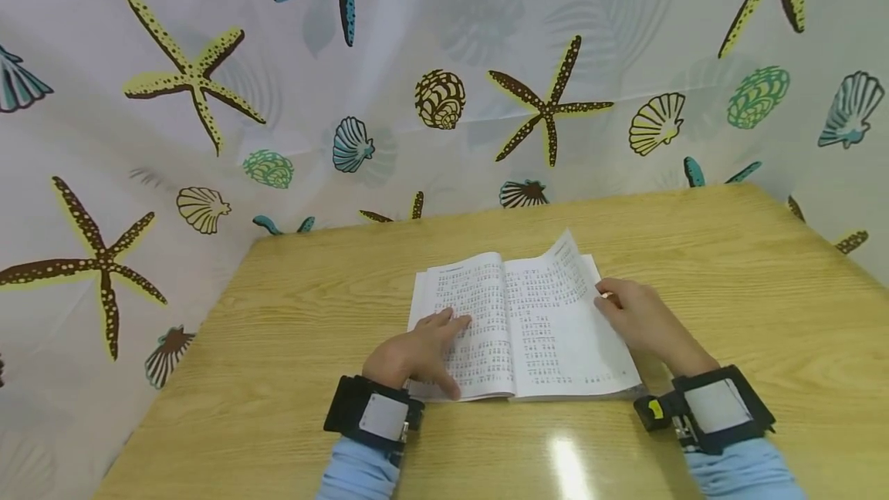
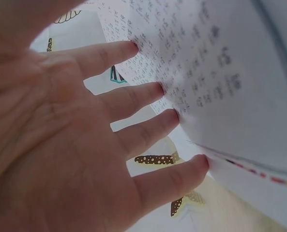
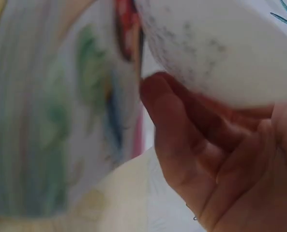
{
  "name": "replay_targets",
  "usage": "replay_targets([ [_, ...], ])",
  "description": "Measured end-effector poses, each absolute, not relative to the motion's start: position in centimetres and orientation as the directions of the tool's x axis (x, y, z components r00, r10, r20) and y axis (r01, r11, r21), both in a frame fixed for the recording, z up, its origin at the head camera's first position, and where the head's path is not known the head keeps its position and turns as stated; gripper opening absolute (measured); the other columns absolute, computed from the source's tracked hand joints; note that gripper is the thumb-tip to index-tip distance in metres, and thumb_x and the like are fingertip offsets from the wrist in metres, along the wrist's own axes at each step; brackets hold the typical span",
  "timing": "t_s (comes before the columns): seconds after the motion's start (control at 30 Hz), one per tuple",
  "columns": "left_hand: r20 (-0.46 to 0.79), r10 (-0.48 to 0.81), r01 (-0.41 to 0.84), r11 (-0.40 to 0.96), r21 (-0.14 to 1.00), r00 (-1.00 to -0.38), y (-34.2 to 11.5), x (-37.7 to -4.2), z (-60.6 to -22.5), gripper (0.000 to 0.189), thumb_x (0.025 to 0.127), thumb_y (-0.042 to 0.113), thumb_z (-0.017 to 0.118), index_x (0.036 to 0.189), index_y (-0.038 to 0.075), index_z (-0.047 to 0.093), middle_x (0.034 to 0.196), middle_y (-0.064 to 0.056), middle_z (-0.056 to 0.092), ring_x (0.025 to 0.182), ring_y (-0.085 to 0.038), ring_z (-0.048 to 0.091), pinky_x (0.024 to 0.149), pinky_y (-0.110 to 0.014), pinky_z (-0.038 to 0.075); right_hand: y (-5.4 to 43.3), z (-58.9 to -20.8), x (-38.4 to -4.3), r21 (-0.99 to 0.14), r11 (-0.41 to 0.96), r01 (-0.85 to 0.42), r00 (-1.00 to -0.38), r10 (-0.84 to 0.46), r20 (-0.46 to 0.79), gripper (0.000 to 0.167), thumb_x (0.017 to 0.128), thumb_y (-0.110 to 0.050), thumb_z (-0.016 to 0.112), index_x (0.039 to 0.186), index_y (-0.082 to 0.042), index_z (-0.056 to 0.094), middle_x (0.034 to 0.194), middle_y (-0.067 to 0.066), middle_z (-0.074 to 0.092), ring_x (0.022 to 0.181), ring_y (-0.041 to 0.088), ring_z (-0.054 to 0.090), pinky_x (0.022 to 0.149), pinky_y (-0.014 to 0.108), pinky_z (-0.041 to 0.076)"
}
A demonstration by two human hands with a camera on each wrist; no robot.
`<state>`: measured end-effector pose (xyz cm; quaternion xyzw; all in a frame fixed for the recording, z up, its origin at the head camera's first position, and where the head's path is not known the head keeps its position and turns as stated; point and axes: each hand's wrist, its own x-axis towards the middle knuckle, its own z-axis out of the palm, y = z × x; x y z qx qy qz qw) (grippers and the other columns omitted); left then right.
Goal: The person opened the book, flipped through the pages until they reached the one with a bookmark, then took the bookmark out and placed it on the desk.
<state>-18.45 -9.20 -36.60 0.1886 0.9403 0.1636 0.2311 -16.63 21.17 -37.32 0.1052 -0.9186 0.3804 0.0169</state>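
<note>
Nearest to me, at the left and right, my blue sleeves (image 1: 357, 471) are running into black wrist straps (image 1: 345, 403), and a patch of glare (image 1: 569, 467) is shining on the wood between them. Just beyond, my left hand (image 1: 422, 351) is lying across the left page (image 1: 482, 330), fingers spread, their tips touching the paper. My right hand (image 1: 637, 320) is pinching the right page (image 1: 576, 353) at its right edge, and that leaf's far corner is standing up off the sheets beneath. Between my hands the book (image 1: 479, 380) is lying open, its fold running from near to far. I judge that I am partway through turning a leaf: the book is open and the edge is caught, but carrying the leaf over to the left and smoothing it are remaining. How many pages are waiting underneath, I cannot tell. Around the book, a yellowish wood-grained table (image 1: 764, 292) is stretching left, right and far. Past its far edge a white cloth (image 1: 430, 14) is hanging, showing printed starfish (image 1: 550, 109) and shells (image 1: 441, 99), and hiding the room behind.
</note>
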Motion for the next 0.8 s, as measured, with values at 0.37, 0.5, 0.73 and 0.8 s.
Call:
replay_targets([
  [0.37,0.029,0.483,0.403,0.694,0.596,-0.875,-9.6,-18.8,-35.1,0.04,0.108,0.023,0.052,0.139,-0.001,0.059,0.139,-0.018,0.06,0.13,-0.031,0.054,0.11,-0.048,0.042,16.7,-36.1,-15.3,-0.862,0.452,-0.23,-0.815,-0.574,-0.084,0.057,0.112,-0.041,0.028,0.157,-0.008,0.038,0.154,0.028,0.039,0.118,0.051,0.058,0.09,0.058,0.053],
  [0.5,0.073,0.38,0.325,0.658,0.68,-0.922,-9.3,-18.6,-34.4,0.057,0.111,0.042,0.035,0.137,-0.001,0.061,0.131,-0.017,0.065,0.117,-0.028,0.062,0.101,-0.049,0.05,15.3,-36.8,-15.0,-0.771,0.515,-0.374,-0.771,-0.635,-0.05,0.049,0.108,-0.032,0.049,0.151,-0.009,0.049,0.155,0.031,0.035,0.135,0.054,0.041,0.105,0.068,0.037],
  [0.73,0.016,0.413,0.329,0.701,0.632,-0.91,-9.4,-18.7,-34.7,0.031,0.104,0.024,0.059,0.119,-0.002,0.069,0.084,-0.008,0.068,0.067,-0.015,0.061,0.057,-0.026,0.048,14.5,-37.3,-14.9,-0.662,0.575,-0.48,-0.743,-0.668,-0.041,0.049,0.104,-0.031,0.057,0.147,-0.009,0.055,0.153,0.037,0.033,0.142,0.06,0.023,0.107,0.076,0.025],
  [0.8,0.005,0.439,0.346,0.703,0.621,-0.899,-9.4,-18.7,-34.9,0.025,0.102,0.016,0.061,0.117,-0.003,0.068,0.073,-0.004,0.06,0.056,-0.012,0.051,0.05,-0.023,0.039,14.5,-37.3,-15.0,-0.661,0.575,-0.482,-0.742,-0.669,-0.041,0.048,0.104,-0.03,0.057,0.146,-0.009,0.055,0.153,0.037,0.033,0.142,0.059,0.024,0.107,0.075,0.025],
])
